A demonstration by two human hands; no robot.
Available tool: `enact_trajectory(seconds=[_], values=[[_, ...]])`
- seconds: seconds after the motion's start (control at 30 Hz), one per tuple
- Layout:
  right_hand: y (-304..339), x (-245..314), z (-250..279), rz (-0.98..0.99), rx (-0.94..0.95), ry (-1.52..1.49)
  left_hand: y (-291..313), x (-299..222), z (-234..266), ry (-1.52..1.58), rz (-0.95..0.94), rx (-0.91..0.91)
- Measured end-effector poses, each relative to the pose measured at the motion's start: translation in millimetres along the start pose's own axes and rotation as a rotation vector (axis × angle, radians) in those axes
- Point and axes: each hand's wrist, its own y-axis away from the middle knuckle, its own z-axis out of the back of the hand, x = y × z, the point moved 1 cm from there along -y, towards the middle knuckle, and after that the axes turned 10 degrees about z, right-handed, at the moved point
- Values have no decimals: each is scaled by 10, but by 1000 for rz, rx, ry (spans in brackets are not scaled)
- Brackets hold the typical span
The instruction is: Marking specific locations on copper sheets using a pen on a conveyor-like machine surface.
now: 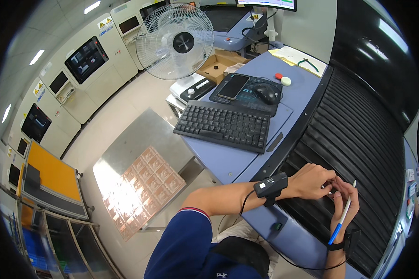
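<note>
My left hand [311, 181] reaches over the black ribbed surface [354, 153], its fingers curled and closed at the tips. What they pinch, if anything, is too small to make out. Close against it is my right hand [348, 200], fingertips bent toward the left ones. A slim white pen [343, 215] with a blue end lies tilted across the right hand, held in it, blue end toward the wrist. A black strapped device [271, 185] sits on my left wrist with a cable, and another dark one [351, 242] is on the right wrist.
A black keyboard [223, 124], phone [234, 87] and mouse [268, 94] lie on the blue bench [209, 151]. Green-handled pliers [308, 63] rest on paper beyond. Left stand a fan [174, 42] and a metal table [125, 139] bearing clear moulded trays [146, 181].
</note>
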Motion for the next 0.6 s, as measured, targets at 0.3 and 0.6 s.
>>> enact_trajectory(seconds=[0.3, 0.6], values=[[39, -26, -22, 3, 6, 6, 40, -66, 15, 8, -44, -32], [-287, -317, 514, 9, -154, 185, -95, 97, 238, -117, 42, -252]])
